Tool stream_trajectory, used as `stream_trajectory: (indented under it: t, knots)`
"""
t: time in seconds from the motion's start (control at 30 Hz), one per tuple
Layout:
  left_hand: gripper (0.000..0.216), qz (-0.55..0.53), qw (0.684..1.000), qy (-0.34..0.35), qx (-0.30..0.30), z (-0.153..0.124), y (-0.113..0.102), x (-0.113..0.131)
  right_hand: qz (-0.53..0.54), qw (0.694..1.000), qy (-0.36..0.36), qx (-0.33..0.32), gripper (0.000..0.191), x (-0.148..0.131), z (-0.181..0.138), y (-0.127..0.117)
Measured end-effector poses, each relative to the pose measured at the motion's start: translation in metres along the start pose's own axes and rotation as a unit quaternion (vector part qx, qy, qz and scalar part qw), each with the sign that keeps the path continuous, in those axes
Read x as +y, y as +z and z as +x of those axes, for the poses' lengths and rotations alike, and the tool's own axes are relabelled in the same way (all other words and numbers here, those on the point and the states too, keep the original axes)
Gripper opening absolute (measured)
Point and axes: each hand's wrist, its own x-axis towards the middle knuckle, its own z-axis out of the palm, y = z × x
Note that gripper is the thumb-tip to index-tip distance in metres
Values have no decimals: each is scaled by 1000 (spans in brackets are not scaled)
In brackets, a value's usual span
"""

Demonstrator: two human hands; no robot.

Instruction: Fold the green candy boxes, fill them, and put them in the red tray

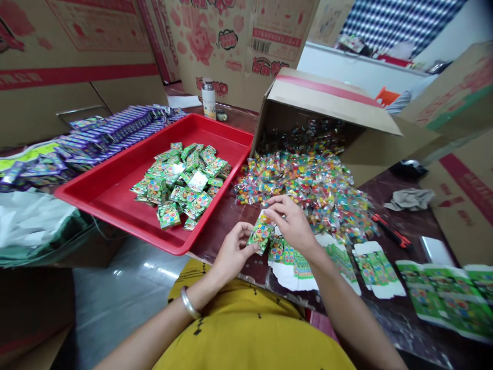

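Note:
My left hand grips a small green printed candy box by its lower part, holding it tilted above the table edge. At the box's upper end, the fingers of my right hand close on a small clear candy packet, partly hidden by the fingers and the box. Just beyond my hands spreads a heap of clear packets of colourful candy. Flat green cartons lie fanned in a row under and beside my right forearm.
A red tray with a pile of filled green boxes stands left. Behind the heap, an open cardboard box lies on its side. Purple boxes, a thermos, a red-handled tool and more green cartons surround the area.

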Motion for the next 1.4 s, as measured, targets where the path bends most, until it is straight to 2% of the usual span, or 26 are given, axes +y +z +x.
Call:
stream_trajectory:
  t: [0.1,0.17,0.3,0.37,0.5,0.57,0.63,0.73,0.9,1.0,1.07,1.2,1.4]
  knots:
    - [30,-13,1000,1,-23,2,7,2,61,997,44,-8,30,3,0,2]
    - [26,-20,999,2,-28,4,9,2,52,998,45,3,29,2,-3,3]
    - [23,-31,999,22,7,6,10,2,4,999,8,35,14,-7,-10,2]
    - [24,-26,998,38,30,4,10,3,4,999,-17,38,12,-12,-12,0]
    - [29,-15,995,72,63,-1,11,10,1,998,-61,-28,26,-18,-13,-9]
    - [41,-6,994,89,61,-3,12,15,71,996,-27,-49,26,-16,-15,-12]
    - [52,-3,994,98,44,-4,12,19,170,984,37,-39,22,-13,-19,-8]
    - [47,-15,995,95,20,-5,13,21,256,962,96,-2,26,-6,-30,5]
    - [33,-19,997,71,-10,-6,16,22,248,964,74,56,14,-2,-40,24]
    - [40,-21,996,87,10,-5,16,25,258,960,70,85,15,-6,-37,26]
    - [48,-22,995,90,34,-5,16,27,285,950,82,98,22,-11,-32,25]
    - [57,12,995,82,48,-7,13,27,303,945,105,58,22,-14,-24,19]
    - [66,98,990,96,20,-10,5,32,333,929,161,-12,22,-4,-15,9]
